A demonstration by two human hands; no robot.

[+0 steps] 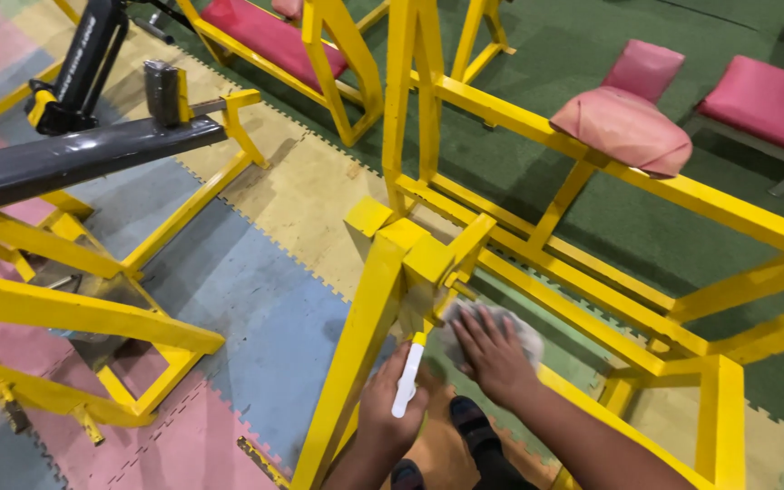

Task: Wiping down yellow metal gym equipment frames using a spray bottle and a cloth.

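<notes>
My right hand presses flat on a grey cloth against the low part of a yellow steel gym frame. My left hand is closed around a thin white stick-like tool, held just below a yellow post of the same frame. The tool's tip touches the post near a joint. A dark shoe shows below my hands.
Pink padded seats sit on the yellow frame at the upper right. A grey padded bar on another yellow machine lies at the left. Coloured foam floor mats and green turf cover the floor.
</notes>
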